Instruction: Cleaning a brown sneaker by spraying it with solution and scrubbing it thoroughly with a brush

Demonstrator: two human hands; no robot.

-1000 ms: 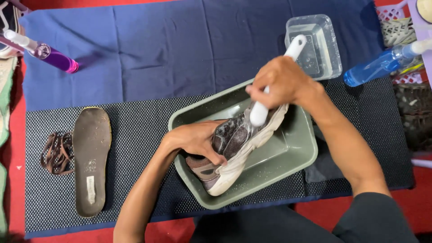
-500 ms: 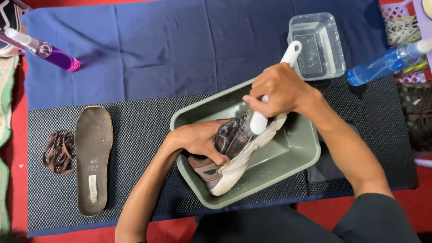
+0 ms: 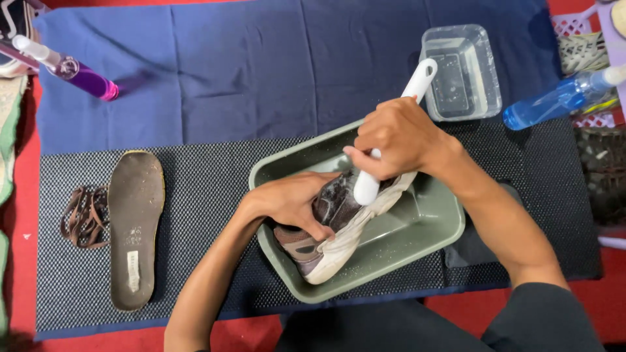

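- The brush head is hidden: only the white brush (image 3: 391, 133) handle shows, its lower end pressed against the sneaker (image 3: 339, 225), so the bristles cannot be made out.
- The right hand (image 3: 391, 140) is clamped around that handle, fingers wrapped tight; the left hand (image 3: 293, 202) grips the sneaker's upper, fingers curled over it, covering part of the shoe.
- The sneaker lies tilted inside the green basin (image 3: 430, 244), toe toward the near rim, its sole partly hidden by the hands.
- At the frame edges, the purple spray bottle (image 3: 72, 65) and blue spray bottle (image 3: 561, 98) are cut off.
- Compared with half a second ago, the brush handle stands a little steeper and the right hand sits slightly lower on the shoe; the basin and left hand have hardly moved.
- The clear tub (image 3: 460, 72) sits just beyond the basin's far corner, close to the handle tip.
- To the left, bare black mat (image 3: 202, 195) separates the basin from the insole (image 3: 134, 228) and the laces (image 3: 81, 215) beside it.
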